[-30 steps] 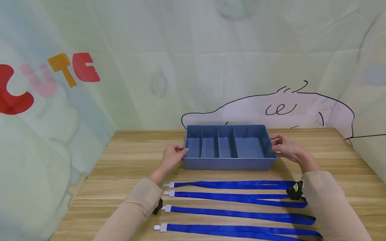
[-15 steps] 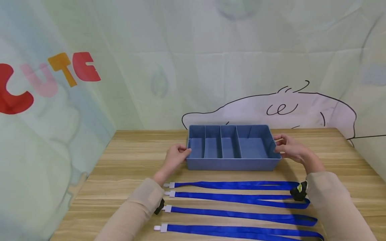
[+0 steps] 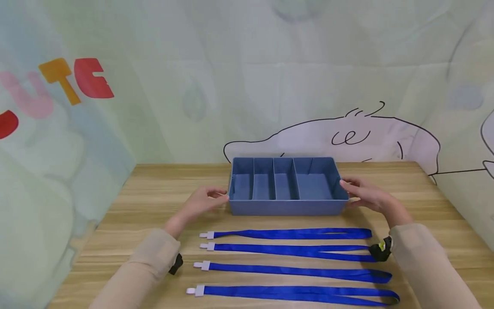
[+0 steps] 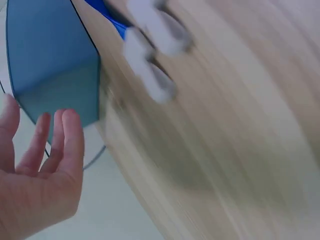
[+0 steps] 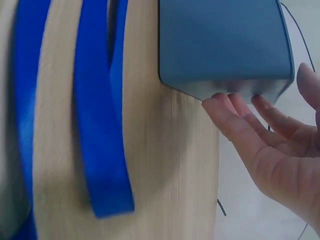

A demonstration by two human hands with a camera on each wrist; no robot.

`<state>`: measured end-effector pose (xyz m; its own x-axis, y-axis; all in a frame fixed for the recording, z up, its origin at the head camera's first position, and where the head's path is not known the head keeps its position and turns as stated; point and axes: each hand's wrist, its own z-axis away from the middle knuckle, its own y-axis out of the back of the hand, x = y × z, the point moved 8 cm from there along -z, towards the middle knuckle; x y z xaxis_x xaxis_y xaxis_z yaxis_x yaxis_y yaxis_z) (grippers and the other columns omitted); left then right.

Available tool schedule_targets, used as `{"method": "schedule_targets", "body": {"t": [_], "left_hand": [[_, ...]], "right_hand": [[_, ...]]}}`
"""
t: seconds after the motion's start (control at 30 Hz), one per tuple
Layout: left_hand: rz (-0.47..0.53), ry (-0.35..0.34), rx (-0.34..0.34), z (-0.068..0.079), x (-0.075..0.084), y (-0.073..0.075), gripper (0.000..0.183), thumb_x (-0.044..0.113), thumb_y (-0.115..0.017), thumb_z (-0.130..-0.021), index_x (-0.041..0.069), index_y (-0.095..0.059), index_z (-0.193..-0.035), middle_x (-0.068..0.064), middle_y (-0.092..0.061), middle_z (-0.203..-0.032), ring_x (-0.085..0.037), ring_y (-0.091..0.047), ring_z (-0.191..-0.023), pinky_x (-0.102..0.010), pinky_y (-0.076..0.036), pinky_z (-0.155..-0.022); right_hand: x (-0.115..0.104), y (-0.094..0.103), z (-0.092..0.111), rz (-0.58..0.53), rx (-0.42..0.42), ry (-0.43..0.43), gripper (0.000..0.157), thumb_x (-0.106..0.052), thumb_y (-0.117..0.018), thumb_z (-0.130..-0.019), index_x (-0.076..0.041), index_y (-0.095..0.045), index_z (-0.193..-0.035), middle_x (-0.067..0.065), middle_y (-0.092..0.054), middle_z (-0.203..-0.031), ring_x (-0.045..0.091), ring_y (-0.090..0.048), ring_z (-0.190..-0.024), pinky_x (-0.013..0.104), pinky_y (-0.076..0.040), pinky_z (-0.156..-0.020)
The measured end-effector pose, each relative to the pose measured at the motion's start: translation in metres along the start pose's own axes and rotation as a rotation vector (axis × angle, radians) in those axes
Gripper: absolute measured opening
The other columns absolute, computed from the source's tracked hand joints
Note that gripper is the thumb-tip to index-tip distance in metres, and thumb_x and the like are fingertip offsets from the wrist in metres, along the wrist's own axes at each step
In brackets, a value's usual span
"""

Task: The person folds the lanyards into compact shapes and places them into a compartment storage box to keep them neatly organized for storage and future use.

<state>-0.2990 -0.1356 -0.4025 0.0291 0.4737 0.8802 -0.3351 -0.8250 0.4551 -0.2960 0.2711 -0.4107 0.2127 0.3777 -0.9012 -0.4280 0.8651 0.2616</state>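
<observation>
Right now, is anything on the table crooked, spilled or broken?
No, nothing looks spilled or broken. The blue tray looks straight, and the four blue lanyards lie in neat rows, white clips all at the picture's left. Some strap halves spread apart a little, but that isn't really odd.

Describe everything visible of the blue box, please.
The blue box looks like plastic, open-topped, with three narrow compartments and one wide one at right; no contents show. It sits upright on the table, behind lanyards. The right hand seems to touch its right end; the left hand's contact is unclear.
</observation>
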Motion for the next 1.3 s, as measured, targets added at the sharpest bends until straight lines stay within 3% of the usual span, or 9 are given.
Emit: {"method": "schedule_targets", "body": {"t": [0.07, 0.17, 0.33, 0.47, 0.57, 0.87, 1.1, 1.2, 1.3], "left_hand": [[-0.054, -0.012, -0.002, 0.005, -0.003, 0.006, 0.036, 0.018, -0.066, -0.088, -0.005, -0.061, -0.114, -0.015, -0.063, -0.107, -0.025, -0.058, -0.095, -0.040, -0.052, -0.080], [-0.123, -0.050, -0.058, 0.012, -0.010, 0.008, 0.032, 0.014, -0.068, -0.086, -0.007, -0.063, -0.110, -0.015, -0.064, -0.105, -0.025, -0.058, -0.094, -0.038, -0.051, -0.081], [-0.236, -0.155, -0.196, 0.024, -0.019, -0.002, 0.033, 0.013, -0.071, -0.082, -0.005, -0.062, -0.109, -0.015, -0.063, -0.108, -0.027, -0.056, -0.098, -0.041, -0.048, -0.087], [-0.282, -0.229, -0.264, 0.034, -0.019, -0.012, 0.032, 0.013, -0.073, -0.081, -0.003, -0.063, -0.106, -0.011, -0.064, -0.101, -0.021, -0.056, -0.090, -0.035, -0.049, -0.081], [-0.290, -0.247, -0.289, 0.038, -0.020, -0.018, 0.030, 0.015, -0.074, -0.080, -0.002, -0.064, -0.103, -0.006, -0.063, -0.093, -0.016, -0.054, -0.082, -0.026, -0.049, -0.074], [-0.305, -0.305, -0.279, 0.049, -0.019, -0.024, 0.018, 0.004, -0.074, -0.077, -0.001, -0.062, -0.089, -0.004, -0.055, -0.077, -0.011, -0.047, -0.071, -0.020, -0.043, -0.062], [-0.346, -0.313, -0.266, 0.048, -0.020, -0.022, 0.015, 0.003, -0.074, -0.076, 0.003, -0.061, -0.083, 0.001, -0.050, -0.070, -0.006, -0.043, -0.065, -0.019, -0.039, -0.057], [-0.358, -0.307, -0.275, 0.046, -0.021, -0.021, 0.015, 0.004, -0.074, -0.077, 0.004, -0.060, -0.081, 0.002, -0.049, -0.068, -0.006, -0.043, -0.064, -0.019, -0.039, -0.056], [-0.360, -0.298, -0.283, 0.044, -0.022, -0.020, 0.014, 0.004, -0.073, -0.078, 0.004, -0.059, -0.079, 0.003, -0.050, -0.069, -0.005, -0.044, -0.064, -0.020, -0.040, -0.057]], "right_hand": [[0.001, 0.003, 0.004, 0.050, -0.004, 0.000, 0.071, -0.037, -0.038, -0.100, 0.010, -0.008, -0.144, 0.033, -0.019, -0.141, 0.039, -0.039, -0.116, 0.048, -0.045, -0.093], [0.003, 0.008, 0.011, 0.129, -0.011, 0.012, 0.068, -0.036, -0.038, -0.101, 0.012, -0.013, -0.142, 0.032, -0.029, -0.137, 0.032, -0.046, -0.111, 0.050, -0.043, -0.094], [0.010, 0.013, 0.025, 0.243, -0.028, 0.045, 0.060, -0.033, -0.040, -0.101, 0.015, -0.028, -0.136, 0.027, -0.049, -0.123, 0.029, -0.054, -0.103, 0.052, -0.046, -0.089], [0.021, 0.012, 0.036, 0.283, -0.039, 0.061, 0.049, -0.028, -0.040, -0.101, 0.012, -0.039, -0.130, 0.021, -0.054, -0.114, 0.027, -0.054, -0.100, 0.044, -0.049, -0.084], [0.028, 0.008, 0.043, 0.338, -0.044, 0.091, 0.042, -0.023, -0.048, -0.098, 0.009, -0.047, -0.125, 0.016, -0.056, -0.108, 0.025, -0.053, -0.095, 0.035, -0.050, -0.079], [0.044, -0.009, 0.056, 0.433, -0.037, 0.176, 0.035, -0.018, -0.069, -0.085, 0.005, -0.058, -0.109, 0.005, -0.053, -0.085, 0.012, -0.048, -0.075, 0.023, -0.043, -0.064], [0.044, -0.015, 0.057, 0.492, -0.018, 0.300, 0.016, -0.011, -0.072, -0.081, -0.003, -0.061, -0.089, -0.003, -0.052, -0.076, 0.007, -0.046, -0.067, 0.022, -0.040, -0.056], [0.044, -0.016, 0.057, 0.497, -0.019, 0.305, 0.012, -0.011, -0.071, -0.082, -0.005, -0.061, -0.084, -0.005, -0.054, -0.074, 0.005, -0.047, -0.066, 0.022, -0.041, -0.056], [0.047, -0.015, 0.056, 0.472, -0.025, 0.258, 0.012, -0.015, -0.069, -0.084, -0.005, -0.061, -0.083, -0.003, -0.057, -0.075, 0.006, -0.049, -0.068, 0.021, -0.042, -0.058]]}}
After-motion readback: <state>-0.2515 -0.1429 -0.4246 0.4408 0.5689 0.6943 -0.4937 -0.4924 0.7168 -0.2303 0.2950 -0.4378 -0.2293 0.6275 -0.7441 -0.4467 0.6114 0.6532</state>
